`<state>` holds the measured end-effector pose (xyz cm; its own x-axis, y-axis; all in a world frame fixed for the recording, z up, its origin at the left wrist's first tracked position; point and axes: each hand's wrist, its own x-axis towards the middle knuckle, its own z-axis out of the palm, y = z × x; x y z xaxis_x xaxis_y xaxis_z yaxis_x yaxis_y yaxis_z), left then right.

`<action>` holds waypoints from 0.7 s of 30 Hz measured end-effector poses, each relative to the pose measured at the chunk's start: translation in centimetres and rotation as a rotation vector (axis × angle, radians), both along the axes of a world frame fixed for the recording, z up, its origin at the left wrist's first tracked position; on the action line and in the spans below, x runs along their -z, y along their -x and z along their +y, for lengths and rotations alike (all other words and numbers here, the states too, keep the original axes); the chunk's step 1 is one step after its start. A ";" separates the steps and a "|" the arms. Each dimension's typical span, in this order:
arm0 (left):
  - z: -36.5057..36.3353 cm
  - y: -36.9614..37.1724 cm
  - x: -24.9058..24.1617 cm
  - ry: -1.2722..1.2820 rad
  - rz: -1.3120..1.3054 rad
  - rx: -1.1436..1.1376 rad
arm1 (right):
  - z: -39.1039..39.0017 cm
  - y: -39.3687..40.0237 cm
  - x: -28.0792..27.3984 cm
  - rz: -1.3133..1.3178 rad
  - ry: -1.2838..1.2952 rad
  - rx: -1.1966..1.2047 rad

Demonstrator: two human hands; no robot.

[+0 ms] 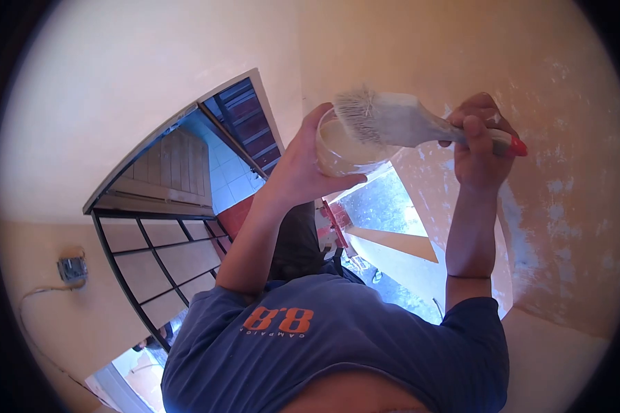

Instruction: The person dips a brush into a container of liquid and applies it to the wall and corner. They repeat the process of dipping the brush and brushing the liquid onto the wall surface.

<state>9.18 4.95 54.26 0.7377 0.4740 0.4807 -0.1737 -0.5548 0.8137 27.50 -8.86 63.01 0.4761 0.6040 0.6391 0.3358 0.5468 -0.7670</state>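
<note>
My left hand [300,165] is wrapped round a clear round tub [329,160] of pale, cream-coloured liquid, its thumb along the near side. A wide paintbrush [396,118], coated with whitish paint, is gripped by its handle in my right hand [483,141]. Its red handle end sticks out past my fingers to the right. The brush lies almost level, with its splayed bristles pointing left over the tub's rim and overlapping the tub in this view. Both hands are raised in front of my chest.
A patchy wall [558,199] with whitish smears rises on the right. At left are a doorway with a wooden door [165,168], a black metal grille [158,258] and an electrical box [71,269] with a cable. Below the tub, a tan board [393,242] shows near the speckled floor.
</note>
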 end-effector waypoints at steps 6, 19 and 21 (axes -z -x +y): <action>0.2 -1.0 -0.1 0.004 0.040 0.032 | -0.7 -0.3 0.4 0.064 0.003 0.023; 1.1 -2.5 1.3 -0.126 0.059 0.102 | -2.3 -1.1 2.5 0.064 -0.034 0.040; 1.1 -3.3 1.7 -0.096 0.041 0.128 | -2.8 -1.7 3.5 0.044 -0.042 0.081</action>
